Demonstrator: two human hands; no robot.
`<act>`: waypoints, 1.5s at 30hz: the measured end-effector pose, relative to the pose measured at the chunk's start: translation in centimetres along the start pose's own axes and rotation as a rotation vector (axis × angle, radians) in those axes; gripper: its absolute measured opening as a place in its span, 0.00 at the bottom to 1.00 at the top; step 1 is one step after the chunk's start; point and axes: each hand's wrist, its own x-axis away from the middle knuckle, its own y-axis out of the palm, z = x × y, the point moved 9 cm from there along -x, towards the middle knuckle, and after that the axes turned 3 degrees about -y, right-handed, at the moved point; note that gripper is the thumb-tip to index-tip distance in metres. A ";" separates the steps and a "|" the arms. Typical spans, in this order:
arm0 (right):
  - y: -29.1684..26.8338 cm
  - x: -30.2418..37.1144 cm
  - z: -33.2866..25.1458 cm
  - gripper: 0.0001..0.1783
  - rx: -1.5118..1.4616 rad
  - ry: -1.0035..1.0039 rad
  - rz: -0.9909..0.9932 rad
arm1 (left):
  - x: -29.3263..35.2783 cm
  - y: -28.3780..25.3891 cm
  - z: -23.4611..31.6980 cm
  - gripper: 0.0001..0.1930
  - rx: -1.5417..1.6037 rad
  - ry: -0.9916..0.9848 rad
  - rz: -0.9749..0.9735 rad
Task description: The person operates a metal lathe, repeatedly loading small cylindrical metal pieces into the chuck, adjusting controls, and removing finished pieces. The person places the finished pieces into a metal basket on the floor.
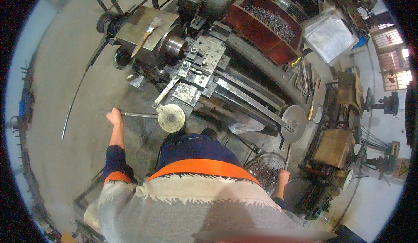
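Observation:
My left hand is closed round the end of a metal lever, which runs to a round disc at the front of a small metal lathe. Low on the right, my right hand grips another lever, joined to a larger grey disc at the end of the lathe's bed. Between the two discs stretch long flat rails. The spindle faces the tool blocks on the slide. Any workpiece in it is too small to make out.
A wooden-handled brush lies on the headstock. Behind the bed stands a red bin of small metal parts, near a plastic-covered sheet and several hand tools. By my right arm, a round basket holds more parts. A thin rod juts out left.

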 end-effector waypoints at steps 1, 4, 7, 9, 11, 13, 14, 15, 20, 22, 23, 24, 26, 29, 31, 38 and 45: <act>-0.2 0.6 -0.6 0.17 -0.016 0.010 -0.005 | -0.3 0.4 0.2 0.10 -0.013 -0.006 -0.017; 0.6 0.2 -1.3 0.14 -0.042 -0.365 0.006 | 1.7 1.2 2.7 0.10 -0.040 -0.044 -0.073; 1.4 -0.9 -0.1 0.13 -0.048 -0.193 -0.043 | 2.7 1.0 3.9 0.09 0.043 -0.065 -0.083; 1.6 -0.6 -1.6 0.13 0.067 -0.295 -0.032 | 1.6 1.5 2.1 0.08 0.187 -0.070 -0.100; 0.0 -0.2 -2.4 0.13 0.092 -0.256 0.002 | 1.8 1.9 1.4 0.07 0.302 -0.103 -0.183; -2.7 0.2 -2.7 0.15 0.015 -0.084 0.050 | 2.1 1.7 0.8 0.07 0.360 -0.106 -0.215; -3.1 -1.7 -2.1 0.19 0.069 -0.118 0.039 | 1.8 1.5 -0.1 0.07 0.359 -0.099 -0.209; -1.5 -5.3 -0.2 0.19 -0.213 -0.262 -0.192 | 1.5 1.5 -1.2 0.07 0.350 -0.099 -0.205; -5.3 -10.8 -1.2 0.15 0.232 -0.134 0.035 | 2.6 -1.2 -3.1 0.09 0.328 -0.150 -0.169; -5.5 -14.7 -0.3 0.15 0.236 -0.146 0.023 | 4.3 -0.9 -3.1 0.11 0.270 -0.210 -0.228; -5.3 -16.4 -0.3 0.15 0.236 -0.157 0.010 | 4.6 -0.9 -3.0 0.12 0.226 -0.219 -0.267; -6.2 -13.9 -2.5 0.16 0.226 -0.130 0.050 | 4.8 -2.3 -2.6 0.14 0.181 -0.218 -0.282; -10.9 -7.0 -7.1 0.17 0.225 -0.067 0.158 | 6.1 -4.8 -1.4 0.17 0.014 -0.306 -0.438; -5.2 -12.3 -2.2 0.18 0.176 -0.002 0.226 | 0.6 -2.1 -1.1 0.18 -0.315 -0.128 -0.656; -5.0 -7.7 -6.6 0.23 0.110 -0.034 0.293 | -3.4 -3.3 0.9 0.15 -0.387 0.126 -0.547; -1.5 -1.3 -11.5 0.27 0.115 -0.261 0.380 | -4.7 8.4 7.4 0.11 -0.543 0.484 -0.602; 0.9 9.2 -9.5 0.22 0.137 -0.327 0.027 | -2.2 20.6 8.9 0.19 -0.885 0.894 -0.599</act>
